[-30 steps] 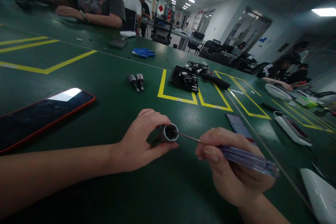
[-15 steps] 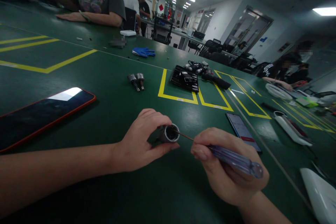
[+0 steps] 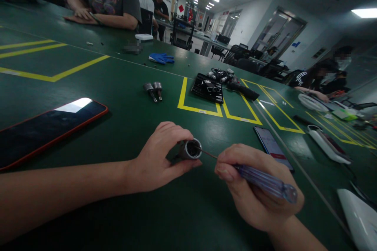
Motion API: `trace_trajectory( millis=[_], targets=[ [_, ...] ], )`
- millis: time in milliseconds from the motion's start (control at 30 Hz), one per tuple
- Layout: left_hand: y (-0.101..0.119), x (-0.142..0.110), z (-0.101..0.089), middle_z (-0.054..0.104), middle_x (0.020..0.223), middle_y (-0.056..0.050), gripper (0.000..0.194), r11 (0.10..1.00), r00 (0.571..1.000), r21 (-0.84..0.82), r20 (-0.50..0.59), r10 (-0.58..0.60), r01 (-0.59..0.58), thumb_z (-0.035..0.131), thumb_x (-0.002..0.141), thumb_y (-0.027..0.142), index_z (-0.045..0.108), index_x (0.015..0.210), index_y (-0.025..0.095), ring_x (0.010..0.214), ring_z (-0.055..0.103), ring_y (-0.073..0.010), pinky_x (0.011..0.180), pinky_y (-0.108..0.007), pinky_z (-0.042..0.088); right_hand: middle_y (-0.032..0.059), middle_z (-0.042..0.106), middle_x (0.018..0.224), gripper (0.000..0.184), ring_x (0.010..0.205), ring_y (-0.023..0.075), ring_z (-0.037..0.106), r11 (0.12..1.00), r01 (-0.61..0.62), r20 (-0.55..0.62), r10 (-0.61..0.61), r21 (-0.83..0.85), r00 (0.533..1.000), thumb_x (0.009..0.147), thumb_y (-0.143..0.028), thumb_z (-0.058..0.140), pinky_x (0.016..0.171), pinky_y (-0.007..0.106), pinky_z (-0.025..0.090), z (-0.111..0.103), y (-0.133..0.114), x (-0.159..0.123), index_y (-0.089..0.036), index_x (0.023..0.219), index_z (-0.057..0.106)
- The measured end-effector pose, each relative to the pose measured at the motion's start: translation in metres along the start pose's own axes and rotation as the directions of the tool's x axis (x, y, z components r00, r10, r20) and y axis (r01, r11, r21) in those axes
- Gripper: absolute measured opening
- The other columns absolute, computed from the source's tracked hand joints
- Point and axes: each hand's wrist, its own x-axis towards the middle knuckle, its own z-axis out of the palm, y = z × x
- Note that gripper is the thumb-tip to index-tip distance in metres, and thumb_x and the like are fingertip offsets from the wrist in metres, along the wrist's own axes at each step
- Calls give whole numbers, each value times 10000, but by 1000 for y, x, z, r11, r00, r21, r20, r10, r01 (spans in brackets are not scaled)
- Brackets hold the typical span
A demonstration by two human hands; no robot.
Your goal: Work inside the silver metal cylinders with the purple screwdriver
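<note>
Between the thumb and fingers of my left hand is a small grey cylindrical metal housing, its open end turned to the right. My right hand grips a screwdriver with a clear, purple-tinted handle. The thin shaft points left and its tip is inside the housing's dark opening, where the tip itself is hidden. Farther back on the green table lie two similar metal parts with narrow stems, side by side.
A large red-cased phone lies at left, a smaller phone beyond my right hand. Ahead are a black box, a cable bundle and a blue glove. A white device sits at lower right. A person sits opposite.
My hands, the housing and the screwdriver are almost unmoved; the handle is very slightly lower and farther right. Across the table, the person has brought one hand onto the other.
</note>
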Motion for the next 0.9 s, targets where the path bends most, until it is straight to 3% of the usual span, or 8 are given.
trace_trajectory(
  millis=[167,300,433,733,900],
  targets=[
    [-1,-1,0,598,842,-6,296,1000,1000,8,1,-3,3,648,782,313,452,974,200,761,560,-168,743,-341,408,-5,620,602,52,525,110,591,998,2,-46,1,65,999,815,-128,568,469,220,475,0,0,-2,-176,798,559],
    [0,-1,0,596,842,-9,272,1000,1000,5,0,-2,2,629,797,313,451,969,198,762,562,-169,740,-342,408,-4,616,573,125,479,99,570,1000,1,16,-2,15,1000,835,-131,526,445,213,466,-2,-1,-1,-174,724,563],
    [0,0,0,600,836,-7,267,1000,1000,0,2,-5,5,628,792,305,452,964,202,753,564,-167,736,-340,412,3,632,603,75,490,102,567,1000,-10,-27,10,29,1000,824,-128,546,444,216,461,-1,0,-1,-170,767,573],
    [0,1,0,619,819,-2,257,1000,1000,-7,1,-17,17,630,779,312,473,950,200,736,578,-166,735,-336,411,5,610,565,99,475,106,568,997,60,32,-58,-58,998,820,-120,526,446,212,466,-2,1,2,-160,743,576],
    [-1,0,0,611,825,-4,280,1000,1000,-3,-5,-6,6,648,772,306,460,951,201,745,575,-170,730,-338,411,4,610,571,96,503,108,591,998,41,-5,-41,-45,999,815,-97,526,487,213,488,-4,1,1,-156,751,566]
  ],
)
